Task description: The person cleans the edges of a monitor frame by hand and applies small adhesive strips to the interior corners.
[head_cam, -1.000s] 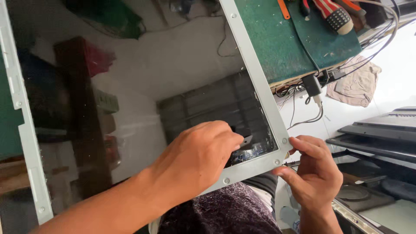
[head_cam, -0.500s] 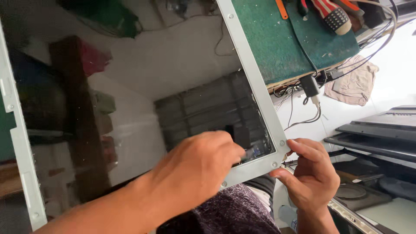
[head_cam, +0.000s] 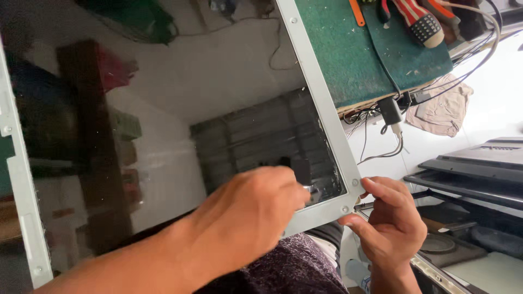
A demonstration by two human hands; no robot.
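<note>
The right hand [head_cam: 389, 228] pinches the corner of the shiny panel [head_cam: 163, 136] while the closed left hand [head_cam: 245, 218] should press its small metal tool [head_cam: 311, 191] there gently.

The left hand [head_cam: 248, 218] is reached in from the lower left on a bare forearm, its fingers curled into a loose fist with the knuckles turned upward. The right hand [head_cam: 389, 226] is raised from below, wrist bent, thumb and fingertips pinched together.

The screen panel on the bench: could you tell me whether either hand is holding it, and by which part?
The right hand pinches the screen panel by its near corner of the metal frame. The left hand rests on the glass there; what its fingers grip is hidden.
</note>
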